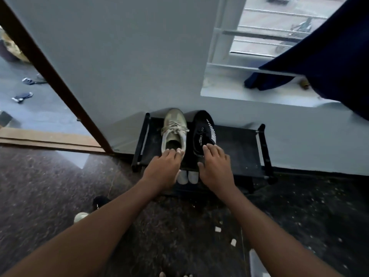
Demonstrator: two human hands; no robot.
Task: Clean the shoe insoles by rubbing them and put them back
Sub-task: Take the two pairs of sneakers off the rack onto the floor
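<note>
At frame centre, the left hand rests spread on the beige shoe's heel, the right hand seemingly open-fingered on the black shoe.

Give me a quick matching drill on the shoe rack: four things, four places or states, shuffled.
1. beige shoe
2. black shoe
3. left hand
4. right hand

A. fingers on the black shoe's heel
B. right-hand shoe on the rack's top shelf
C. laced, left of the black shoe
D. fingers on the beige shoe's heel

Pairs: 1-C, 2-B, 3-D, 4-A
</note>
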